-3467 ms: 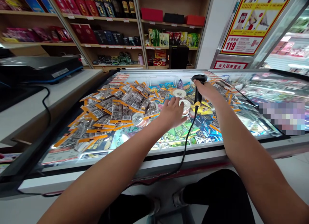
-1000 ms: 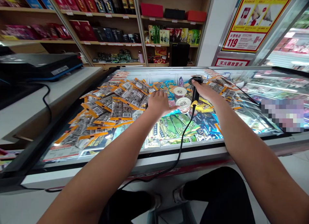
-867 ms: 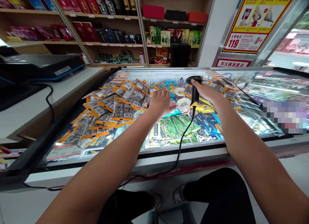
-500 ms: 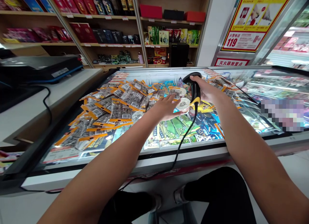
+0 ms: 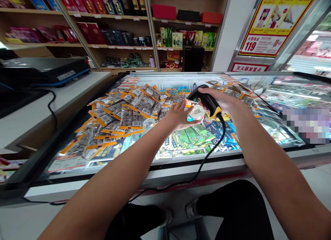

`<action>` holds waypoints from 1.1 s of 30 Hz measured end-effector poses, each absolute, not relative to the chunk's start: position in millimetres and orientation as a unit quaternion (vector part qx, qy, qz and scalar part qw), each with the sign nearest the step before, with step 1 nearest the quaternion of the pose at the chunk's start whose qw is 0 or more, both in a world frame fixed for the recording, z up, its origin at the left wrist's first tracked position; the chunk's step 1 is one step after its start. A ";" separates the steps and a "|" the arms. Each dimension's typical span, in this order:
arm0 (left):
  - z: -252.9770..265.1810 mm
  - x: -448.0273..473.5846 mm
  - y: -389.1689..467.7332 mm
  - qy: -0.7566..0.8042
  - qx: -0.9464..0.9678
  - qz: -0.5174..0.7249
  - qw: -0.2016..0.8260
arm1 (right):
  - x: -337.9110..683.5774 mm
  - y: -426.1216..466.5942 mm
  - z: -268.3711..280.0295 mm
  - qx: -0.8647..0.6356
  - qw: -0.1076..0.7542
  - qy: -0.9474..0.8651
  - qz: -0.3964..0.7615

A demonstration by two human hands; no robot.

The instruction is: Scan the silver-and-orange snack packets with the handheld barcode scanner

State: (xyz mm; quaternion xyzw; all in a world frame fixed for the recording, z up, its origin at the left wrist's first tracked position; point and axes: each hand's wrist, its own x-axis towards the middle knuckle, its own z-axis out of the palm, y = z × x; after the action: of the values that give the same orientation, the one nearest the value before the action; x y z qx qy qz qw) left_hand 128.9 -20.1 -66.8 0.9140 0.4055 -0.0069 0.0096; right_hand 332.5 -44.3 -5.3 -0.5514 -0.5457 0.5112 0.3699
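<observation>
My right hand (image 5: 219, 97) grips a black and yellow barcode scanner (image 5: 210, 105), its head tilted down to the left. A coiled black cord runs from its handle over the freezer's front edge. Just left of the scanner head, my left hand (image 5: 181, 116) lies with fingers stretched and apart. At its fingertips is a small clear packet (image 5: 188, 103) with an orange edge, lit reddish and partly covered. To the left spreads a heap of similar orange-edged packets (image 5: 134, 110) with barcodes. A smaller pile of them (image 5: 234, 91) lies beyond my right hand.
The packets rest on the glass top of a chest freezer (image 5: 144, 164); frozen goods in green wrappers (image 5: 192, 135) show below. A white counter (image 5: 20, 119) with a black device stands left. Stocked shelves (image 5: 116, 47) line the back. A stool (image 5: 183, 229) is below.
My right hand has tipped the scanner, its head moving left and down toward the packet by my left fingertips, its handle swinging right. A reddish glow now shows on that packet. My left hand stays nearly still.
</observation>
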 end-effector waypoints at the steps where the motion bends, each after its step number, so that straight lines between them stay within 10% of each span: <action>1: -67.1 128.9 -20.0 0.406 0.914 -0.006 0.009 | 333.0 -43.8 -5.7 -0.548 0.366 -0.528 0.536; 26: -63.9 130.0 -25.3 0.445 0.895 0.021 0.027 | 335.3 -45.2 -6.8 -0.549 0.361 -0.479 0.582; 33: -60.7 128.2 -17.3 0.501 0.863 0.020 -0.067 | 369.8 -3.6 -38.4 -0.621 0.506 -0.514 0.308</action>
State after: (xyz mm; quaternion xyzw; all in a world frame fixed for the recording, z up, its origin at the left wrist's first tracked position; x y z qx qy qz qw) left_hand 128.2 -17.3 -60.7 0.8626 0.5011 0.0201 -0.0670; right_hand 369.8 -3.6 -38.4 -0.6207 -0.5140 0.3079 0.5057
